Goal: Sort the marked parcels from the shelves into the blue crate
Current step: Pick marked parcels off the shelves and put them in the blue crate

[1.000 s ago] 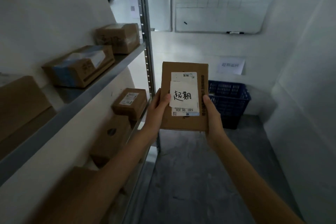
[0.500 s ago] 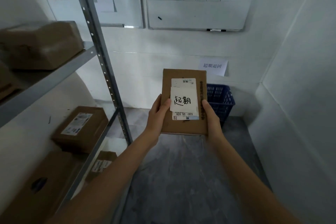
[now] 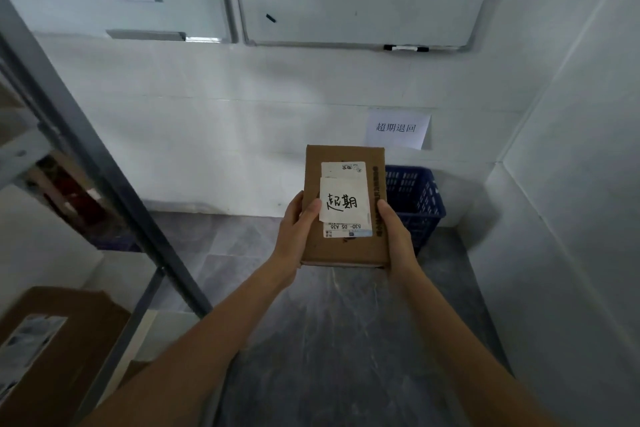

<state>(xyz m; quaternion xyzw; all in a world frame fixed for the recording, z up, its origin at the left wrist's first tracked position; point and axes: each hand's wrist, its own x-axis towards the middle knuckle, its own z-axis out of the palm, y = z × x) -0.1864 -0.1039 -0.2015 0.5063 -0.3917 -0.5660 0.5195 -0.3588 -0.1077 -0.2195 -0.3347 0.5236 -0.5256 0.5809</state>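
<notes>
Shelving (image 3: 86, 135) stood at your left, with a cardboard box (image 3: 52, 347) on a low shelf. Your left hand (image 3: 294, 236) and right hand (image 3: 396, 239) clasped the parcel (image 3: 346, 250) by its long edges, thumbs over the front, probably so that you could read its handwritten note (image 3: 343, 199). It hung in the air before the blue crate (image 3: 420, 204), which sat on the floor in the corner under a paper sign (image 3: 396, 128); its contents were hidden.

Bare floor (image 3: 311, 340) lies open toward the blue crate (image 3: 419, 204); shelf upright (image 3: 104, 166) flanks left.
</notes>
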